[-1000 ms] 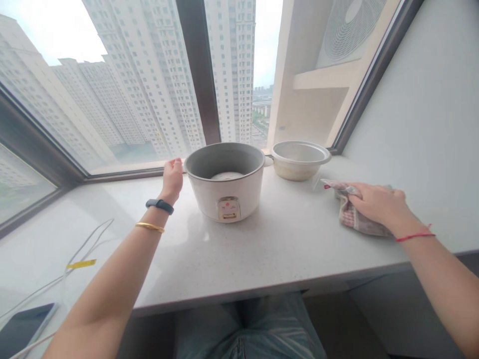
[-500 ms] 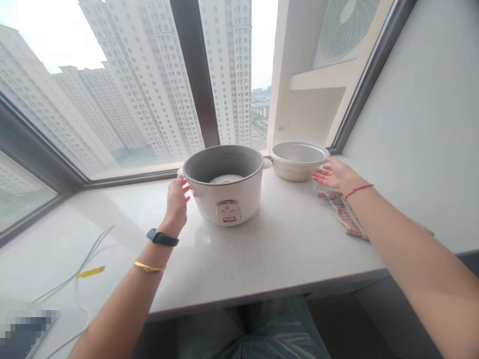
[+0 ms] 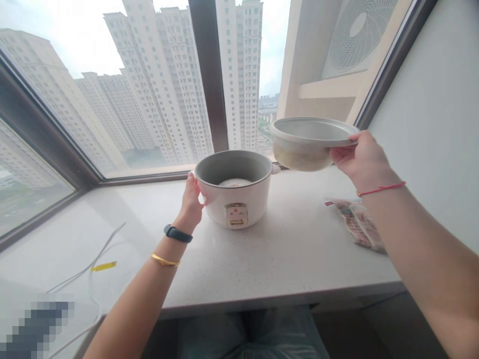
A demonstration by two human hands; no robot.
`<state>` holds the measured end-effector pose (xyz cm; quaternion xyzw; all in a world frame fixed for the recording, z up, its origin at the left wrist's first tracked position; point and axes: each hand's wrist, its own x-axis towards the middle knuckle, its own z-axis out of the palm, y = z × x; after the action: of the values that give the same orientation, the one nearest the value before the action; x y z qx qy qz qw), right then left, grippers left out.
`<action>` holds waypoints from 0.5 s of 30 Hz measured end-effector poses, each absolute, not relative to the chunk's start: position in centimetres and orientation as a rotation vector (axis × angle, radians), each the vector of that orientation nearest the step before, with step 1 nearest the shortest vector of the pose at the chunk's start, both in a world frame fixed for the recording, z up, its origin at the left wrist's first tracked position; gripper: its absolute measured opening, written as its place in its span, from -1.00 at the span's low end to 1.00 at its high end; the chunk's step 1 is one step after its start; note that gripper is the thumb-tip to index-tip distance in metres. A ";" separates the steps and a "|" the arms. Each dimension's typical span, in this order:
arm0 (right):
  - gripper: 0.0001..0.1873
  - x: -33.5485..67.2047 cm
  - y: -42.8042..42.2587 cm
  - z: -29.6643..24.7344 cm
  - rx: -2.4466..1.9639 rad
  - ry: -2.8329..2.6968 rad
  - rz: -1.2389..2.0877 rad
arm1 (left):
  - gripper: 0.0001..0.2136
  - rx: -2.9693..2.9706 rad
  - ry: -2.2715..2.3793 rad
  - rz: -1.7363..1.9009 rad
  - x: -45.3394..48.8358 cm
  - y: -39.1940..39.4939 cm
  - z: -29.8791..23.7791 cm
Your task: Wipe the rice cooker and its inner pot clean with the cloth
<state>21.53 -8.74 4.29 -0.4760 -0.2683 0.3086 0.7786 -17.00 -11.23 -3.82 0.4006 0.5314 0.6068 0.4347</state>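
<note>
A white rice cooker body (image 3: 256, 204) stands upright on the counter, its inside bare down to a round heating plate (image 3: 235, 183). My left hand (image 3: 191, 202) is closed at its left side handle, fingers partly hidden behind the wall. Off to the right, my right hand (image 3: 362, 158) grips the rim of the metal inner pot (image 3: 299, 153), thumb on top and fingers beneath. The pot hangs above the counter, slightly tilted, apart from the cooker body. Its bottom cannot be seen into from here.
A clear plastic bag of brownish-red pieces (image 3: 355, 219) lies on the counter (image 3: 284, 259) near my right forearm. At left are a white cord (image 3: 98, 255) with a yellow tag (image 3: 105, 266) and a pixelated dark object (image 3: 41, 329). Window frames (image 3: 209, 75) border the back.
My right hand has taken hold of the inner pot's rim and lifted it off the counter. My left hand has closed in on the cooker's side. The view has shifted slightly.
</note>
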 end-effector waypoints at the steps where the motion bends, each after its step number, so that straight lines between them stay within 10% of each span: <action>1: -0.76 20.7 -9.7 5.4 -0.922 -0.585 0.704 | -0.39 0.968 1.336 1.513 -16.9 -11.2 -3.7; 15: -0.77 9.0 -10.0 7.1 -0.721 -0.805 1.223 | -0.32 0.890 1.305 1.604 -16.9 -12.9 -0.7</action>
<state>9.05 -10.02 7.15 -0.3216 -0.3591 0.5459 0.6853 -16.86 -12.90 -0.67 0.3569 0.5231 0.6432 0.4304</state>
